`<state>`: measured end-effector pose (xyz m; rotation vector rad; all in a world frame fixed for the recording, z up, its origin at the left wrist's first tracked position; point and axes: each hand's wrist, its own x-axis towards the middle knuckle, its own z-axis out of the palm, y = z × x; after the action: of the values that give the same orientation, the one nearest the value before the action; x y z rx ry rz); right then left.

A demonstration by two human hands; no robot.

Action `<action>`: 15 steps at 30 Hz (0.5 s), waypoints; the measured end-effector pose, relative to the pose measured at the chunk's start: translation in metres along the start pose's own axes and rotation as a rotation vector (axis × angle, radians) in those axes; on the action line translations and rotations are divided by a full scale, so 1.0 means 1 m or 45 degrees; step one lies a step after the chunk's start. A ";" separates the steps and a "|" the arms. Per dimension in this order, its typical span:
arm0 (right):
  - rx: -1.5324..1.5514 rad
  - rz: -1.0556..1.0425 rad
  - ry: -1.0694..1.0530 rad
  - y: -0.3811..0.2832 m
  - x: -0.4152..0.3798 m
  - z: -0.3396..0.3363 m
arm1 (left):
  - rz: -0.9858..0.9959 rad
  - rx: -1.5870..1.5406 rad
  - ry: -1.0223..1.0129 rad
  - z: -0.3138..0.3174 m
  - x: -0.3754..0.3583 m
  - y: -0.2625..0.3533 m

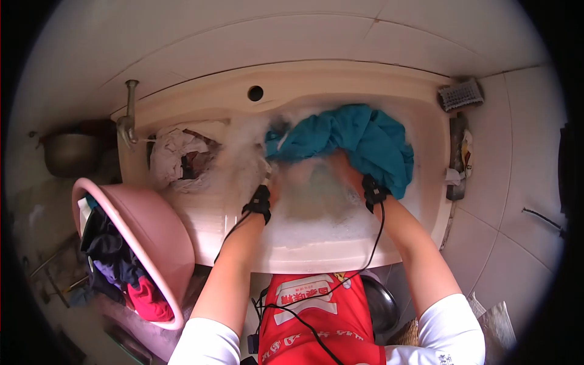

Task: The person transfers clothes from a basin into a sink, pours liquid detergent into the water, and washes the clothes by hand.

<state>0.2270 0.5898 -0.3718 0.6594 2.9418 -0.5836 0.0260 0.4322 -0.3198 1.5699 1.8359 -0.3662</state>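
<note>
At ctr of view, in a cream, smooth-glazed sink (340, 73) w/ rounded corners, cloudy water (316, 188) & white suds sit under both hands. Teal cloth (359, 137), soaked & bunched in thick soft folds, lies at 1 o'c in a curved heap, part above the water, part in it. R hand (351, 171) is at the near edge of the teal cloth, partly hidden by folds & water; can't tell if it's gripping. L hand (273, 184) is at 9 o'c of the water, near the cloth's L end, fingers blurred by suds; can't tell if closed or holding. Hands are well apart at the wrists, each w/ a black strap & thin cable.

At 9–10 o'c, pale crumpled cloth (173, 152) lies in a wet ring-like heap on the sink's shallow L side. Metal tap (128, 121), slim & bent, at 10 o'c; round dark hole (255, 93) in the sink back at 11. Bristle brush (460, 95), blocky, on the corner at 2 o'c. Pink tub (164, 225), smooth, round-rimmed & tilted, at 8 o'c w/ dark, purple & red clothes (121, 267) inside. Red apron (316, 328) w/ white print at 6 o'c.
</note>
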 end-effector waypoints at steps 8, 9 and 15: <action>0.125 -0.066 -0.188 -0.043 -0.094 0.007 | -0.040 -0.026 -0.062 0.051 -0.081 0.019; 0.166 -0.096 -0.201 -0.044 -0.106 0.017 | -0.043 -0.025 -0.084 0.058 -0.080 0.021; 0.572 -0.311 -0.115 -0.021 -0.128 0.031 | 0.264 -0.454 -0.429 0.004 -0.053 0.028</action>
<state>0.3339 0.5095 -0.3738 0.2849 2.8398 -1.2829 0.0560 0.3957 -0.2820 1.3413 1.3791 -0.1808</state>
